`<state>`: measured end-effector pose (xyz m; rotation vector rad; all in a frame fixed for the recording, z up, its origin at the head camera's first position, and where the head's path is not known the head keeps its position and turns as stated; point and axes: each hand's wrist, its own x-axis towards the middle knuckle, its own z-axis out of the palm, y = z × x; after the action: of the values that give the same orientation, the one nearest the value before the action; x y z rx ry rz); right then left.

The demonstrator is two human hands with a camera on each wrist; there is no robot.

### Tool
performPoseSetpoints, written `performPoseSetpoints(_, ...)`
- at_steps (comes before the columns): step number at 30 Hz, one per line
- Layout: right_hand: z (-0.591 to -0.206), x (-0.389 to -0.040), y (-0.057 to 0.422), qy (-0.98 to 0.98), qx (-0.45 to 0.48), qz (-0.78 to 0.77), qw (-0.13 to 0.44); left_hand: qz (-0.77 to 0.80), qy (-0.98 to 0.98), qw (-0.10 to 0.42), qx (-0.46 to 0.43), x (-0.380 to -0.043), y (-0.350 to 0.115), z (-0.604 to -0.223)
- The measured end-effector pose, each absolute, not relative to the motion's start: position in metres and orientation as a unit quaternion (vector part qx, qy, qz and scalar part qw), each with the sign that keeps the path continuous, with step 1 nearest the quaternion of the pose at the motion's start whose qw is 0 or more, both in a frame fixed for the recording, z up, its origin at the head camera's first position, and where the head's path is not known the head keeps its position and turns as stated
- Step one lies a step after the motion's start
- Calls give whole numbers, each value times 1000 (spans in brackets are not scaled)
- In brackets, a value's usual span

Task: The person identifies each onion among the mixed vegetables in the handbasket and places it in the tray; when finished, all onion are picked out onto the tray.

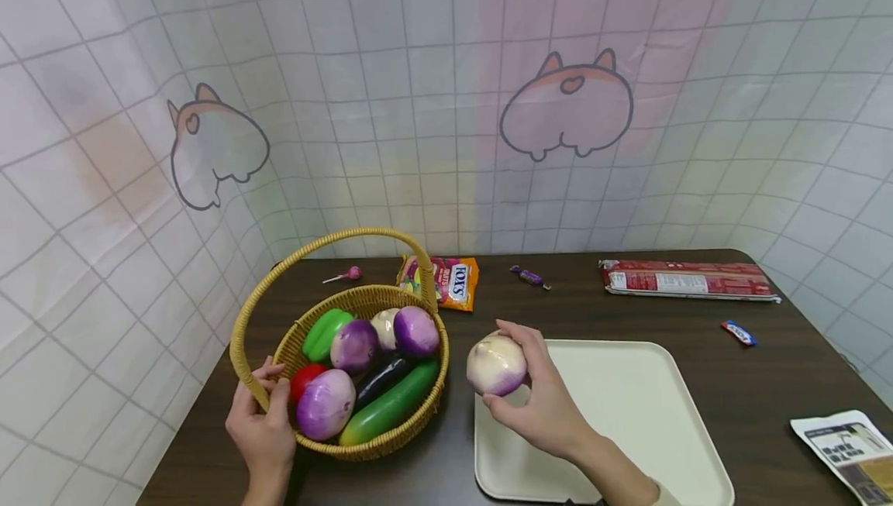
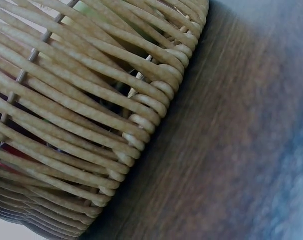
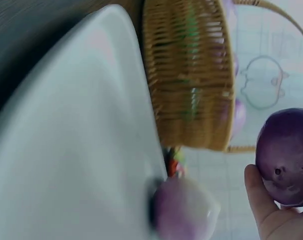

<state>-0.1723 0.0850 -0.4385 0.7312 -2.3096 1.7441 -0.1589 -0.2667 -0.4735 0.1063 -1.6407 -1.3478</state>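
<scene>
My right hand (image 1: pixel 540 401) grips a white and purple turnip (image 1: pixel 497 365) between thumb and fingers, above the left edge of a cream tray (image 1: pixel 628 366). In the right wrist view its purple underside shows, and a second turnip (image 3: pixel 186 210) sits at the tray's edge, mostly hidden behind my hand in the head view. My left hand (image 1: pixel 261 421) holds the left rim of a wicker basket (image 1: pixel 370 448), beside the handle's foot. Inside lie several turnips (image 1: pixel 326 405), a green pepper (image 1: pixel 326 335), a red round vegetable (image 1: pixel 305 379), an eggplant (image 1: pixel 384 378) and a cucumber (image 1: pixel 391 405).
Behind the basket lie a lollipop (image 1: pixel 354 273) and an orange candy bag (image 1: pixel 456 285). A purple wrapped candy (image 1: pixel 530 277), a long red package (image 1: pixel 687 281) and a small blue-red candy (image 1: pixel 738 333) lie farther right. A printed packet (image 1: pixel 847 448) is at the right edge. A tiled-pattern curtain (image 1: pixel 446 103) stands behind.
</scene>
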Motion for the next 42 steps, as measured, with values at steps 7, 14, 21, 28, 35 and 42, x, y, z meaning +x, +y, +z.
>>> performPoseSetpoints(7,-453,-171,118,-738,210,634,99,-551,-678,485,45,-159,-266,-474)
performPoseSetpoints(14,-467,-178,139,-737,157,645,126,-546,-683,483,45,-159,-270,-475)
performPoseSetpoints(21,-476,-184,155,-765,90,620,147,-552,-683,476,51,-160,-269,-478)
performPoseSetpoints(28,-479,-189,168,-791,41,596,135,-547,-684,479,54,-159,-270,-476)
performPoseSetpoints(35,-486,-191,172,-826,8,552,116,-545,-686,479,52,-158,-270,-476)
performPoseSetpoints(42,-497,-195,174,-836,-4,541,91,-550,-681,481,44,-159,-270,-476)
